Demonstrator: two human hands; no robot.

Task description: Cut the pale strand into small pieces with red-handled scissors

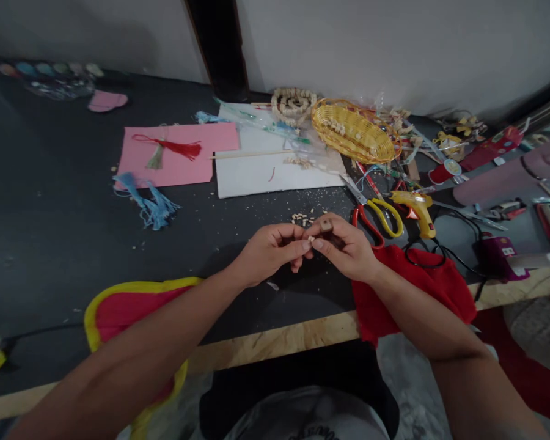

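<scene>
Close to the table's front edge, my left hand (pixel 277 250) and my right hand (pixel 346 247) meet fingertip to fingertip. Both pinch a tiny pale piece (pixel 311 239), too small to name exactly. A small brown block with a dark hole (pixel 325 225) sits against the fingers of my right hand; how it is held is partly hidden. Just beyond the fingertips lies a loose cluster of small cream pieces (pixel 304 218), with pale crumbs around it.
Scissors (pixel 385 214), a yellow glue gun (pixel 415 211) and a red cloth (pixel 412 281) lie to the right. A wicker basket (pixel 357 131) stands farther back. Tassels (pixel 153 205) and pink paper (pixel 132 153) are at left, white board (pixel 238 177) in the middle.
</scene>
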